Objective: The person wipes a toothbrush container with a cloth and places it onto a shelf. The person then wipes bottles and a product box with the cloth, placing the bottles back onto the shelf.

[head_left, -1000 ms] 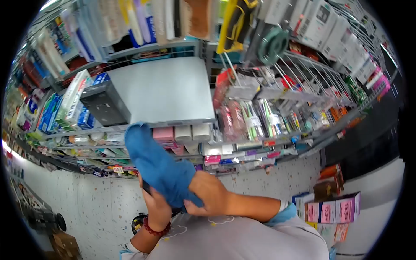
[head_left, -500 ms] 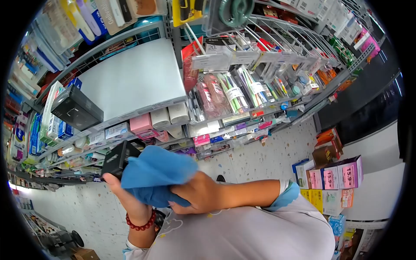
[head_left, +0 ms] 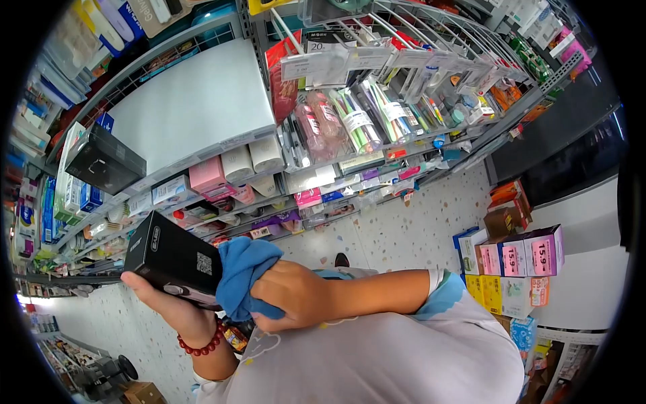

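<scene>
A black product box with a QR code on its side rests tilted in my left hand, whose thumb shows at the lower left corner. The rest of that hand's fingers are hidden behind the box. My right hand is closed around a bunched blue cloth, which touches the right end of the box. Another black box stands on the left end of the grey shelf ahead of me.
Pink and white boxes line the tier below the grey shelf. To the right, pen packs fill a rack under hanging price tags. Stacked boxes with pink price signs stand at the far right. Speckled floor shows between.
The blue cloth has slid off most of the box and bunched up at its right end, so more of the box shows. My left hand has shifted slightly left. The view has shifted slightly.
</scene>
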Tool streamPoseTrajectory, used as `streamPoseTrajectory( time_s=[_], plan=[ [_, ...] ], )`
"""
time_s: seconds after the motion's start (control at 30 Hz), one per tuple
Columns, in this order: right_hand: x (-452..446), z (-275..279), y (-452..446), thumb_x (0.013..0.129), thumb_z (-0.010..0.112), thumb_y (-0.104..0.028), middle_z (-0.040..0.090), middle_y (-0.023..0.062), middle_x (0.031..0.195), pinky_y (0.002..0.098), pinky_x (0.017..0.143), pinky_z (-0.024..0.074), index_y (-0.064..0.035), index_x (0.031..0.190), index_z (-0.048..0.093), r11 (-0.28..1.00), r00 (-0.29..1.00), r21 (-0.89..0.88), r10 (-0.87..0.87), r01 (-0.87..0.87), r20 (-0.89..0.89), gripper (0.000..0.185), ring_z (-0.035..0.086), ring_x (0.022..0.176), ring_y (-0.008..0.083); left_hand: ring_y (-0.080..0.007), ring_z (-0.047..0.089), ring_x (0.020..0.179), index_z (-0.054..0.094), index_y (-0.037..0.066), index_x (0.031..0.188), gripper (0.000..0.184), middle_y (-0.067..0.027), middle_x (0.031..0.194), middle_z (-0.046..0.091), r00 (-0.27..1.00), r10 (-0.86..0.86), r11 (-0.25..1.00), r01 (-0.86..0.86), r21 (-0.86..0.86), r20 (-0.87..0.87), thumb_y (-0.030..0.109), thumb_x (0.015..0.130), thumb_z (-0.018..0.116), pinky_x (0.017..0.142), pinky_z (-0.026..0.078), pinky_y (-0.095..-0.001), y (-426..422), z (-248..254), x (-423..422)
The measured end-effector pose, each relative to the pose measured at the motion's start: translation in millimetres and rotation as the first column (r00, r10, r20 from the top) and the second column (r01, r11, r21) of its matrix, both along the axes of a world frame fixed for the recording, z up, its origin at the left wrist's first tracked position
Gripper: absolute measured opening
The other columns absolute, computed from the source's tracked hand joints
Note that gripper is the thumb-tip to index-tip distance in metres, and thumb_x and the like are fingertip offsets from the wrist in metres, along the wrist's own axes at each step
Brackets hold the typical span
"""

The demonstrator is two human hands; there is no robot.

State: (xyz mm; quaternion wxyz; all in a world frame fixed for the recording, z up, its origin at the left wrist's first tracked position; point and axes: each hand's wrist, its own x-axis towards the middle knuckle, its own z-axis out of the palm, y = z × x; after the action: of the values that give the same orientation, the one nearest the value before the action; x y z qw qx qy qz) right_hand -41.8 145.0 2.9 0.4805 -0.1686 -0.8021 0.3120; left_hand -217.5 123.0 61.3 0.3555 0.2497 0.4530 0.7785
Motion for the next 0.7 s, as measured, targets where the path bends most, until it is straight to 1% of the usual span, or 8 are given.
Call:
streamPoseTrajectory(
  time_s=[0.13, 0.23, 0.3, 0.33, 0.47, 0.53, 0.63, 0.7],
  plan=[
    [-4.2, 4.5, 9.2, 0.076, 0.076, -0.022, 0.056, 0.0088, 0.080, 0.0385, 0.065, 0.0460, -0.0044, 0.102, 0.062, 0.992, 0.999, 0.123, -0.025, 0.031, -0.048, 0.035, 0.057, 0.068, 0.0282, -0.0227, 0.062, 0.109, 0.055, 0.004, 0.132, 0.068, -0.0097, 0.126, 0.062, 0.998, 0.023, 1.000, -0.024, 0.005, 0.062, 0.064, 0.104, 0.037, 0.098, 0.050, -0.0371, -4.3, -15.1, 7.1],
    [-6.6, 22.9, 21.1, 0.077, 0.077, -0.019, 0.059, 0.0097, 0.085, 0.0387, 0.066, 0.0467, -0.0043, 0.102, 0.062, 0.980, 0.990, 0.170, -0.083, 0.102, -0.118, 0.033, 0.058, 0.071, 0.0290, -0.0292, 0.060, 0.116, 0.056, 0.002, 0.132, 0.064, -0.0139, 0.133, 0.059, 0.915, -0.073, 0.997, 0.069, -0.025, -0.397, 0.058, 0.105, 0.040, 0.104, 0.046, -0.0418, -34.4, -67.5, 0.9],
    [-10.0, 43.0, 31.9, 0.080, 0.076, -0.016, 0.062, 0.0104, 0.088, 0.0394, 0.067, 0.0470, -0.0038, 0.105, 0.062, 0.974, 0.964, 0.174, -0.103, 0.148, -0.245, 0.031, 0.060, 0.074, 0.0308, -0.0368, 0.044, 0.139, 0.036, -0.007, 0.150, 0.068, -0.0254, 0.150, 0.043, 0.214, -0.191, 0.981, 0.081, -0.178, -0.958, 0.028, 0.098, 0.063, 0.113, 0.034, -0.0458, -58.6, -105.2, -26.1],
    [-12.2, 50.3, 33.3, 0.080, 0.076, -0.016, 0.062, 0.0104, 0.088, 0.0394, 0.067, 0.0470, -0.0038, 0.105, 0.062, 0.974, 0.963, 0.170, -0.104, 0.149, -0.247, 0.031, 0.060, 0.074, 0.0308, -0.0368, 0.044, 0.139, 0.036, -0.007, 0.150, 0.068, -0.0254, 0.150, 0.043, 0.212, -0.195, 0.980, 0.081, -0.181, -0.958, 0.028, 0.098, 0.063, 0.113, 0.034, -0.0458, -66.7, -113.9, -24.5],
    [-12.9, 48.5, 23.5, 0.077, 0.078, -0.017, 0.062, 0.0110, 0.088, 0.0412, 0.068, 0.0483, -0.0036, 0.107, 0.062, 0.993, 0.986, 0.108, -0.037, 0.055, -0.163, 0.036, 0.060, 0.075, 0.0333, -0.0329, 0.050, 0.134, 0.041, 0.000, 0.149, 0.065, -0.0198, 0.147, 0.049, 0.768, -0.201, 0.979, 0.138, -0.149, -0.609, 0.047, 0.104, 0.040, 0.115, 0.036, -0.0445, -49.0, -67.2, 0.0],
    [-15.6, 28.1, 14.6, 0.080, 0.074, -0.020, 0.059, 0.0121, 0.086, 0.0403, 0.068, 0.0479, -0.0038, 0.107, 0.060, 0.989, 0.991, 0.119, 0.097, -0.085, -0.095, 0.035, 0.058, 0.073, 0.0320, -0.0286, 0.057, 0.127, 0.046, 0.002, 0.145, 0.071, -0.0161, 0.142, 0.054, 0.938, -0.341, 0.903, 0.309, 0.297, 0.059, 0.059, 0.107, 0.027, 0.110, 0.044, -0.0429, -29.6, -28.7, 7.3],
    [-16.5, -4.7, -4.5, 0.079, 0.073, -0.020, 0.060, 0.0130, 0.086, 0.0401, 0.070, 0.0487, -0.0029, 0.107, 0.061, 0.987, 0.987, 0.038, 0.159, -0.158, -0.034, 0.035, 0.059, 0.074, 0.0324, -0.0221, 0.067, 0.103, 0.053, 0.003, 0.134, 0.075, -0.0125, 0.121, 0.064, 0.997, 0.048, 0.993, -0.041, 0.111, -0.056, 0.067, 0.104, 0.028, 0.090, 0.056, -0.0379, -29.0, -20.0, -15.5],
    [-18.5, -10.3, -4.7, 0.078, 0.075, -0.021, 0.061, 0.0123, 0.086, 0.0397, 0.070, 0.0488, -0.0037, 0.104, 0.063, 0.984, 0.984, 0.012, 0.179, -0.179, -0.009, 0.034, 0.060, 0.075, 0.0317, -0.0225, 0.067, 0.102, 0.053, 0.003, 0.134, 0.076, -0.0123, 0.120, 0.065, 0.999, -0.046, 0.988, 0.047, 0.149, -0.006, 0.068, 0.103, 0.028, 0.089, 0.056, -0.0382, -29.8, -17.7, -15.6]
  ],
)
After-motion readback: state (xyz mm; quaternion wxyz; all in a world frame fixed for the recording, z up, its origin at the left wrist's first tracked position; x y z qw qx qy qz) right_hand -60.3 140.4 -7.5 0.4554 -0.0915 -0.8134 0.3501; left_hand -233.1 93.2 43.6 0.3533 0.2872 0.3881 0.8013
